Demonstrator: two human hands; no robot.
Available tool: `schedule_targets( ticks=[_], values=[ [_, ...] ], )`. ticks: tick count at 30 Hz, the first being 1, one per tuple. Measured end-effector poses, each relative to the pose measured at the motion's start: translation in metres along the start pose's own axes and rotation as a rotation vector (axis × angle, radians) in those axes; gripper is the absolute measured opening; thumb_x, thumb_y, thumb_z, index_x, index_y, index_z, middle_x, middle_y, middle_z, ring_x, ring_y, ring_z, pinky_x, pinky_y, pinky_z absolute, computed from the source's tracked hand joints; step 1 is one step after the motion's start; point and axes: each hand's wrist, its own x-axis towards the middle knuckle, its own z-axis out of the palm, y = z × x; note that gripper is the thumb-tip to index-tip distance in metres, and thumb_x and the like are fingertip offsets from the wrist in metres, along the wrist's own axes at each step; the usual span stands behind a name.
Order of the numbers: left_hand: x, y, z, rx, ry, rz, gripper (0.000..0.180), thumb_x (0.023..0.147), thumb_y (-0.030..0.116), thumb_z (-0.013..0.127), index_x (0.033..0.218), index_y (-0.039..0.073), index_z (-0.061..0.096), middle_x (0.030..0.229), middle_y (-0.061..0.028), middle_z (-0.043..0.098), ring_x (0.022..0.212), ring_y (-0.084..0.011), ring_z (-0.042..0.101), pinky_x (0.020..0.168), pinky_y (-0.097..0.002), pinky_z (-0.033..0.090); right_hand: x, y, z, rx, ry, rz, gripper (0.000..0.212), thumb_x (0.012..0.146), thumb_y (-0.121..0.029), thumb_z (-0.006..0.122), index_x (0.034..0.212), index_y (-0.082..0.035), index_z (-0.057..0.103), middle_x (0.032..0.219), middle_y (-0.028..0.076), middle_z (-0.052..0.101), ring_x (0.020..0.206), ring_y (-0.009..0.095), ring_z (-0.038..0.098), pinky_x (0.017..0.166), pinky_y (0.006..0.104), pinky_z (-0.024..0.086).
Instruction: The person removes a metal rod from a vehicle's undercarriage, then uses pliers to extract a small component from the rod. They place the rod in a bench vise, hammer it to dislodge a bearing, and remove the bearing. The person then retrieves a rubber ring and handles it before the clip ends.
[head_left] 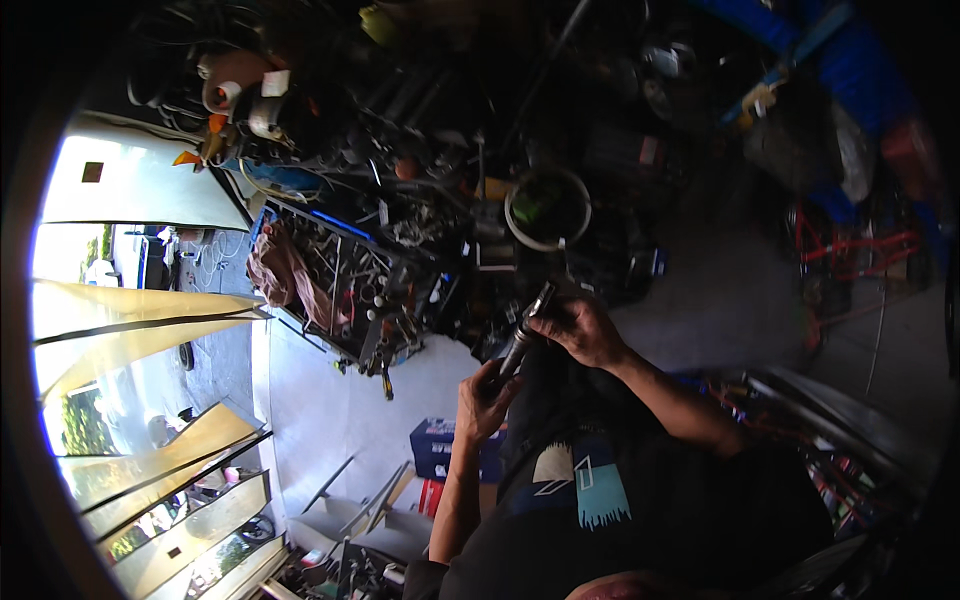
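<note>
Above the lap, one dark metal rod [522,335], two hands, left hand [483,403] and right hand [578,330], fingers wrapped around it

Both hands are gripping a slim metal tool [522,335] that is showing a dull grey sheen with a brighter tip. A rack of metal tools [350,290] is glinting beside a limp, matt reddish cloth [280,272]. The concrete floor [330,400] is looking smooth and pale.

Single head-worn fisheye view, looking steeply down over the person's torso, hands close below, workshop clutter beyond
</note>
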Motion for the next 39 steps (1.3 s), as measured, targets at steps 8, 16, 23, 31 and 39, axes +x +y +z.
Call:
schedule_targets(
  ticks=[8,16,23,31,39],
  values=[
    [0.106,0.042,-0.016,-0.003,0.089,0.336,0.034,0.091,0.028,0.079,0.093,-0.003,0.066,0.069,-0.0150,0.058,0.062,-0.0174,0.046,0.059,-0.0369,0.044,0.090,-0.081,-0.020,-0.107,0.157,-0.282,0.026,0.104,-0.026,0.072,0.099,-0.001,0.075,0.080,0.000,0.069,0.075,0.008,0.061,0.068,0.0281,0.049],
    [0.259,0.056,-0.067,-0.128,0.408,0.504,0.029,0.090,0.013,0.072,0.112,-0.003,0.061,0.084,-0.0220,0.068,0.072,-0.0296,0.063,0.072,-0.0387,0.054,0.251,-0.129,-0.023,-0.532,0.084,-0.458,0.032,0.102,-0.032,0.073,0.098,-0.001,0.076,0.083,0.009,0.074,0.072,0.016,0.068,0.065,0.0331,0.051],
    [0.392,0.023,-0.117,-0.058,0.575,0.415,0.029,0.083,0.011,0.073,0.105,-0.004,0.061,0.093,-0.0250,0.062,0.084,-0.0442,0.061,0.075,-0.0440,0.051,0.392,-0.125,-0.003,-0.533,0.058,-0.458,0.033,0.099,-0.034,0.076,0.100,-0.002,0.078,0.090,0.018,0.076,0.080,0.030,0.073,0.074,0.0388,0.054],
    [0.436,-0.001,-0.119,-0.006,0.660,0.486,0.023,0.090,0.011,0.073,0.099,-0.003,0.057,0.088,-0.0229,0.055,0.081,-0.0466,0.056,0.071,-0.0487,0.047,0.435,-0.102,0.000,-0.569,0.148,-0.437,0.025,0.095,-0.025,0.080,0.097,0.000,0.078,0.089,0.015,0.076,0.078,0.025,0.071,0.074,0.0353,0.053],
    [0.456,-0.012,-0.110,-0.076,0.555,0.426,0.033,0.084,0.007,0.075,0.107,-0.003,0.053,0.102,-0.0249,0.058,0.100,-0.0487,0.059,0.084,-0.0517,0.050,0.444,-0.092,0.001,-0.578,0.136,-0.409,0.026,0.094,-0.024,0.081,0.101,0.000,0.075,0.094,0.013,0.076,0.084,0.022,0.069,0.081,0.0337,0.054]
  ],
)
